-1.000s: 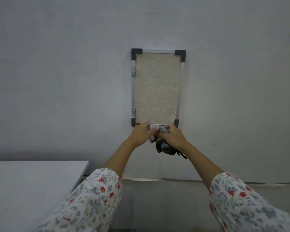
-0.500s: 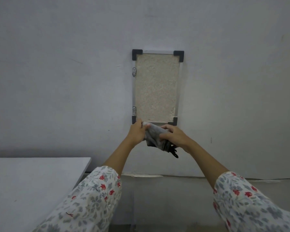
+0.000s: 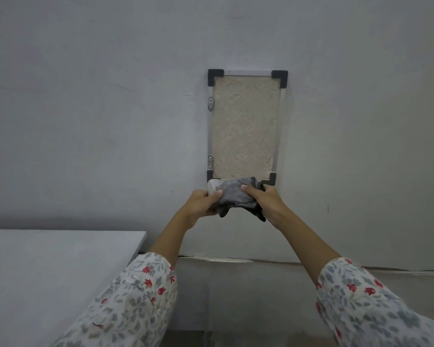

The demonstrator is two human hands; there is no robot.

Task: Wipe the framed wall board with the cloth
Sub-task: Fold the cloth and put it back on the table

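Observation:
A tall framed board (image 3: 244,126) hangs on the grey wall, with a beige rough panel, a thin metal frame and black corner caps. A grey crumpled cloth (image 3: 236,195) is stretched between both hands just below the board, and its top edge overlaps the board's bottom rail. My left hand (image 3: 201,202) grips the cloth's pale left end, thumb on top. My right hand (image 3: 267,200) grips the darker right end, close under the board's lower right corner cap. A dark tail of cloth hangs below my right hand.
A white table top (image 3: 55,271) fills the lower left, its far right corner close to my left forearm. The grey wall (image 3: 98,121) spreads around the board. A ledge or skirting line (image 3: 236,260) runs along the wall's foot.
The cloth was bunched between my hands close together a second ago. My hands have moved apart and spread it out sideways, and they have risen slightly toward the board's bottom edge.

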